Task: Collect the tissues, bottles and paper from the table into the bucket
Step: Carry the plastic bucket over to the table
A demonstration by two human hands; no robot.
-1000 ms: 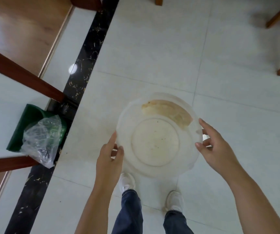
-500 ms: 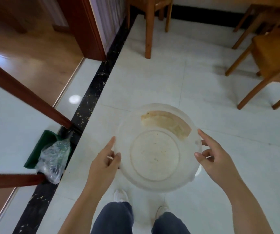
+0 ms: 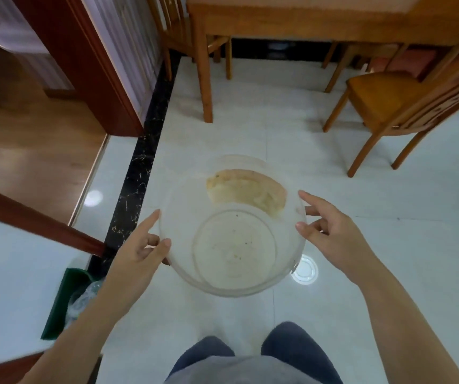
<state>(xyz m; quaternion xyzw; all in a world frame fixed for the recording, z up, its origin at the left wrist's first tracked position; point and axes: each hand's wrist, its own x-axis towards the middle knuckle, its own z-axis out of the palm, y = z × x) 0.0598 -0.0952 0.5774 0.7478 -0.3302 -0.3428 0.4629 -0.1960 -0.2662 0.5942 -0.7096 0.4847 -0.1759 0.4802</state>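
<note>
I hold a clear plastic bucket (image 3: 184, 217) in front of me above the tiled floor. It is empty, with a worn brownish label on its far inner wall. My left hand (image 3: 139, 256) grips the left rim, thumb over the edge. My right hand (image 3: 330, 231) grips the right rim, forefinger stretched along it. A wooden table (image 3: 305, 15) stands ahead at the top of the view; only its edge and legs show, and nothing on its top is visible.
A wooden chair (image 3: 394, 101) stands at the right, another chair (image 3: 178, 31) left of the table. A green dustpan (image 3: 59, 306) with a crumpled clear bag lies at lower left by a dark wooden rail (image 3: 34, 220). A red-brown door frame (image 3: 84, 67) stands at the left.
My view has lifted from the floor toward the table and chairs ahead. The bucket stays in both hands, and the dustpan has slid down to the lower left.
</note>
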